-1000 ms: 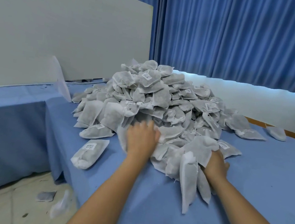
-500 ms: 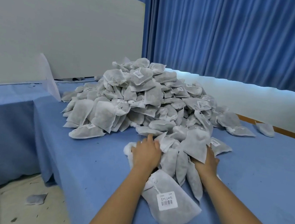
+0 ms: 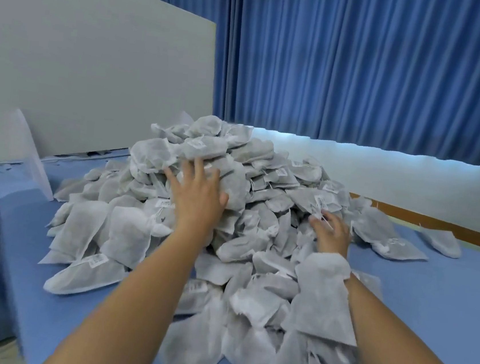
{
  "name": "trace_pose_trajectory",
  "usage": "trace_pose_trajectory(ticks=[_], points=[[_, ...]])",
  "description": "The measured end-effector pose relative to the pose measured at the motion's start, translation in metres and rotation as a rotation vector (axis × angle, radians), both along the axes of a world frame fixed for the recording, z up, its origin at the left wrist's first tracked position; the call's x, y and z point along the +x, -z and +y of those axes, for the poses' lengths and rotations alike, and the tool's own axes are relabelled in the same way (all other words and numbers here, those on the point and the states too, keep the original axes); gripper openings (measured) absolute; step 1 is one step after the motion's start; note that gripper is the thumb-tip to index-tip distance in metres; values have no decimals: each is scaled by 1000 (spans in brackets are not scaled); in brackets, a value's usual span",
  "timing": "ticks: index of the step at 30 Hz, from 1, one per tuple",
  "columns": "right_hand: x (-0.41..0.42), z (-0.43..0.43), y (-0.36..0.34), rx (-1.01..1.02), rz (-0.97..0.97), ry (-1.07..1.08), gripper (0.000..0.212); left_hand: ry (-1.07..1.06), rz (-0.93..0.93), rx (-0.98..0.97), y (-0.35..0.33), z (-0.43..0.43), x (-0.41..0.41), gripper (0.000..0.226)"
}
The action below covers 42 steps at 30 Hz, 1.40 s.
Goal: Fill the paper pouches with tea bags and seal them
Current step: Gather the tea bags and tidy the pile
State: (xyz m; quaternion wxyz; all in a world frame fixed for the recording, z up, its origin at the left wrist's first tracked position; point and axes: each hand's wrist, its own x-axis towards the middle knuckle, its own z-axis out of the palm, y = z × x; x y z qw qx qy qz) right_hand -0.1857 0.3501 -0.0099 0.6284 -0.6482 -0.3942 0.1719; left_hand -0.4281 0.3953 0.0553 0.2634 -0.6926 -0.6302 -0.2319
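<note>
Atop one pouch heap (image 3: 268, 161) (dozens), left hand (image 3: 198, 199) and right hand (image 3: 333, 236)

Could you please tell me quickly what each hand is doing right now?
Left hand: open, spread on the pouch pile.
Right hand: in the pile, grip cannot be told.

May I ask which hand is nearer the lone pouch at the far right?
Right. The right hand is on the pile's right flank, near the lone pouch; the left hand lies mid-pile, farther left.

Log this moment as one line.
left hand: flat on pouch pile, high | right hand: on pile's right flank | pouch draped over right wrist | table: blue cloth
</note>
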Motion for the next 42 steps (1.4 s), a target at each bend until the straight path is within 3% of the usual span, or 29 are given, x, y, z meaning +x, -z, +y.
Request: trace_pose_trajectory(ticks=[3, 5, 8, 11, 12, 15, 17, 21, 23, 28, 31, 34, 36, 39, 42], points=[[3, 49, -12, -120, -128, -102, 79, 40, -178, -141, -16, 50, -1, 56], [4, 79, -17, -187, -148, -259, 92, 50, -321, -292, -21, 77, -1, 61], [-1, 109, -12, -335, -320, -461, 104, 109, -380, -444, -11, 101, 11, 69], [7, 112, -1, -395, -486, -461, 93, 313, -786, -698, -6, 104, 24, 66], [11, 107, 1, -398, -504, -455, 88, 339, -845, -739, -9, 102, 24, 66], [21, 80, 2, -395, -558, -474, 73, 435, -887, -809, -15, 88, 27, 61], [26, 56, 2, -338, -510, -483, 56, 520, -968, -876, -1, 61, 43, 42], [46, 7, 2, -384, -583, -458, 43, 636, -975, -668, 49, 6, 85, 37], [55, -15, 2, -420, -611, -430, 33, 656, -994, -685, 55, -10, 94, 33], [68, -66, 3, -435, -493, -380, 21, 727, -908, -737, 53, -43, 111, 35], [70, -98, -6, -432, -484, -369, 37, 732, -800, -762, 52, -65, 124, 52], [76, -134, -22, -427, -509, -344, 40, 597, -410, -823, 31, -70, 125, 59], [89, -159, -33, -430, -582, -296, 39, 433, -161, -712, 12, -76, 127, 60], [108, -199, -43, -484, -706, -191, 47, 305, -121, -545, -9, -105, 153, 60], [126, -237, -45, -537, -711, -64, 49, 374, -43, -445, -10, -151, 197, 57]])
